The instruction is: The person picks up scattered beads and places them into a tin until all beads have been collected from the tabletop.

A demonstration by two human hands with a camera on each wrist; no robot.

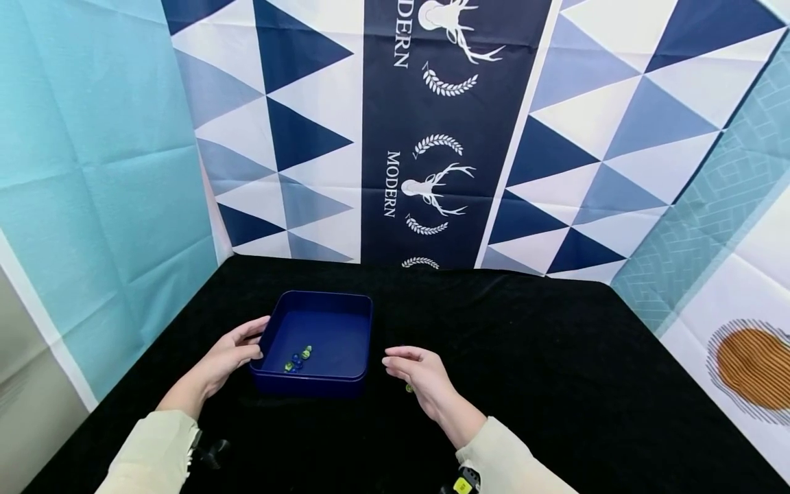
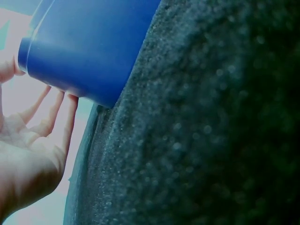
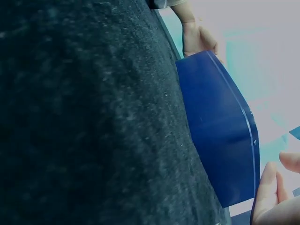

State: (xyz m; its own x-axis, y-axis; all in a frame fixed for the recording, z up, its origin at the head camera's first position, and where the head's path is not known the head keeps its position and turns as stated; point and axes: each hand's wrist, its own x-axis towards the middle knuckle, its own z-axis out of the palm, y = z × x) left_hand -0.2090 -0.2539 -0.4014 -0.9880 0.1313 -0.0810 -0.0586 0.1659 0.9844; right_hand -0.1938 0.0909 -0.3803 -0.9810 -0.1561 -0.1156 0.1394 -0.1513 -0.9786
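A dark blue square box stands on black cloth, its top uncovered. Several small glass marbles, green-yellow and blue, lie in its near left part. My left hand touches the box's left side, with the thumb at the rim. Its extended fingers rest against the outer wall in the left wrist view. Right of the box, my right hand hovers over the cloth with fingers loosely bent and nothing visible between them. Partly hidden beneath it is another green-yellow marble.
The black cloth covers the table. Patterned fabric hangs behind it, with a light blue curtain on the left and more printed fabric on the right. Wrist devices show at the light sleeves.
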